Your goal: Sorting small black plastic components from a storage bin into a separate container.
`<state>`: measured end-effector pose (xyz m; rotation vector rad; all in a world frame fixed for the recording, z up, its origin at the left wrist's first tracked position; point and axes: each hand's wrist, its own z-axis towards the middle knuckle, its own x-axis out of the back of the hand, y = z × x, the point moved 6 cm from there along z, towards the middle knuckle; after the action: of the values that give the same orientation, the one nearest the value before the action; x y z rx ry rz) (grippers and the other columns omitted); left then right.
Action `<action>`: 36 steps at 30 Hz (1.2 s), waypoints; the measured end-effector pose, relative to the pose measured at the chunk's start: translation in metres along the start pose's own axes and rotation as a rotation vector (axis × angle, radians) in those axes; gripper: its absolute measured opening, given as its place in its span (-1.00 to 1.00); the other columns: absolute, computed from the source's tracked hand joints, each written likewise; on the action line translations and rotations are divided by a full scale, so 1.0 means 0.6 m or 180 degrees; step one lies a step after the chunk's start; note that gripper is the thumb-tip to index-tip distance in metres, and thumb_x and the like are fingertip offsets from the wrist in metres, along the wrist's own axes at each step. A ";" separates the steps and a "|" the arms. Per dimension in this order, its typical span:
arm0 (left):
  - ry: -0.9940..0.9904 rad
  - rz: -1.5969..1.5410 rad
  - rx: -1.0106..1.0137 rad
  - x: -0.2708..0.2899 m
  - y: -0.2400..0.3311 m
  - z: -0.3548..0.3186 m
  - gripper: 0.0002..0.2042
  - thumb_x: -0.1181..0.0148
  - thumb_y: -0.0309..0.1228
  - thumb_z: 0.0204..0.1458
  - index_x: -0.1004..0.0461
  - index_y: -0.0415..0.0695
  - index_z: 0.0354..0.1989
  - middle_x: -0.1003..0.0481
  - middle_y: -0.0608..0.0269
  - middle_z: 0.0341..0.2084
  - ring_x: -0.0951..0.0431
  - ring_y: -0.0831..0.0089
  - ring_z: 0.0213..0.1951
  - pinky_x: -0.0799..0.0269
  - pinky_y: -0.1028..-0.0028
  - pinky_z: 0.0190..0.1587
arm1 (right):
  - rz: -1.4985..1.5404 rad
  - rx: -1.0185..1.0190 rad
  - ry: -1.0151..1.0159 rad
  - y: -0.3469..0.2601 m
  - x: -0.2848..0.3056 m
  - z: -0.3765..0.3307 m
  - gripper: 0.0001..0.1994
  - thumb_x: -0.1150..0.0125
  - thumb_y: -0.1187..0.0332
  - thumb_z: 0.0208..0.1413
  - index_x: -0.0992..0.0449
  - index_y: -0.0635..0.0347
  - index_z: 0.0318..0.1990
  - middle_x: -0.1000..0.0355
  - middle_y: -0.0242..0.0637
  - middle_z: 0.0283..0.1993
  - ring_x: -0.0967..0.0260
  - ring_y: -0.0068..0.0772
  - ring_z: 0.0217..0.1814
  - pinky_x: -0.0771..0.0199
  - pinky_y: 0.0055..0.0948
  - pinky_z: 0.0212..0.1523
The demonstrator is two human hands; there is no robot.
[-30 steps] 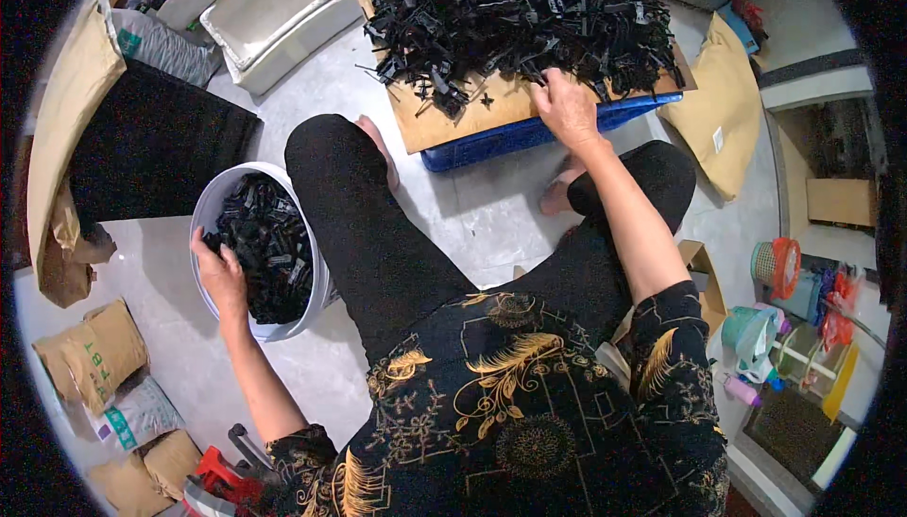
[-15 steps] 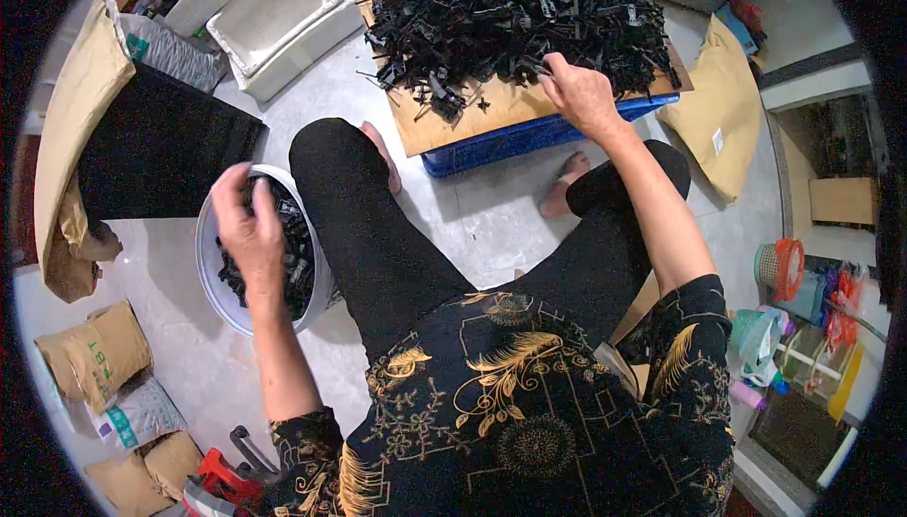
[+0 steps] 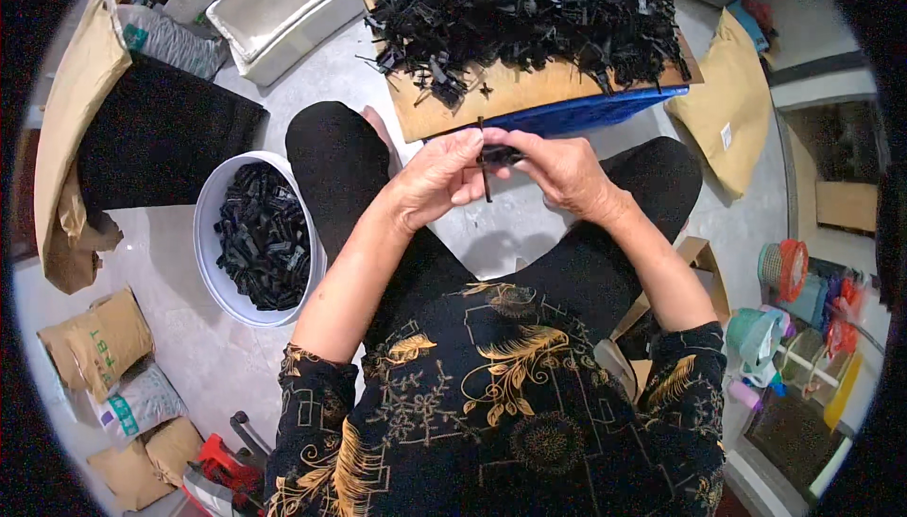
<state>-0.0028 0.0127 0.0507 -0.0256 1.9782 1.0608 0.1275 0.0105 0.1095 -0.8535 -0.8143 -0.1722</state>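
Above my lap, both hands grip one black plastic part [image 3: 486,172], with a thin straight rod standing out above and below the fingers. My left hand [image 3: 442,177] pinches it from the left and my right hand [image 3: 567,177] from the right. The fingers cover much of it. Beyond them, a large heap of black plastic parts [image 3: 520,21] lies on a wooden board [image 3: 425,111] over a blue bin [image 3: 586,118]. To the left of my knee stands a white bucket [image 3: 210,271], partly filled with short black plastic pieces [image 3: 265,238].
A white foam box [image 3: 283,35] sits at the far left, near a black box [image 3: 161,139]. Brown sacks [image 3: 94,342] lie at the left, and another brown sack [image 3: 727,111] is right of the board. An opened carton [image 3: 699,271] stands beside my right thigh.
My left hand has left the bucket and moved right and up to the middle. My right hand has come back from the heap, and both now hold one black part.
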 end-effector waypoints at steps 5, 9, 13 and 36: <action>-0.0114 -0.0669 0.0366 -0.006 -0.042 -0.002 -0.64 -0.02 -0.22 0.09 -0.31 -0.21 -0.04 -0.48 0.13 -0.38 -0.40 0.69 -0.61 -0.34 0.76 -0.55 | -0.0082 0.0002 -0.0201 0.016 -0.018 -0.033 -0.54 -0.13 0.58 -0.15 -0.36 0.12 0.01 -0.46 -0.15 -0.30 -0.45 -0.16 -0.36 -0.45 -0.37 -0.40; -0.0361 -0.1139 0.0424 -0.017 -0.047 -0.005 -0.73 -0.05 -0.37 0.07 -0.29 -0.18 -0.08 -0.47 0.13 -0.39 -0.51 0.60 -0.51 -0.45 0.71 -0.48 | 0.0062 0.0073 -0.0192 0.020 -0.025 -0.039 -0.58 -0.10 0.59 -0.12 -0.35 0.16 0.00 -0.46 -0.18 -0.32 -0.46 -0.17 -0.35 -0.45 -0.38 -0.39; 0.0143 -0.0690 0.0116 -0.006 -0.050 0.012 -0.67 -0.12 -0.49 0.00 -0.23 -0.13 -0.05 -0.46 0.14 -0.42 -0.52 0.47 -0.53 -0.45 0.66 -0.53 | 0.0279 -0.0906 0.0094 0.051 -0.040 -0.052 -0.67 -0.03 0.50 0.04 -0.26 0.22 0.01 -0.43 -0.14 -0.30 -0.44 -0.27 -0.29 -0.38 -0.44 -0.32; 0.1413 0.2032 -0.0457 0.052 -0.065 0.040 -0.72 -0.07 -0.61 -0.08 -0.15 -0.17 -0.21 -0.31 0.33 -0.65 -0.42 0.63 -0.65 -0.31 0.61 -0.66 | 0.1698 -0.2175 -0.0555 0.103 -0.120 -0.062 -0.77 0.13 0.25 0.18 -0.30 0.26 -0.26 -0.33 -0.04 -0.43 -0.34 -0.03 -0.36 -0.28 -0.26 -0.35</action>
<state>0.0093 0.0152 -0.0035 0.3409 2.3715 1.7225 0.1261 0.0116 0.0075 -1.7193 -0.6617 0.1099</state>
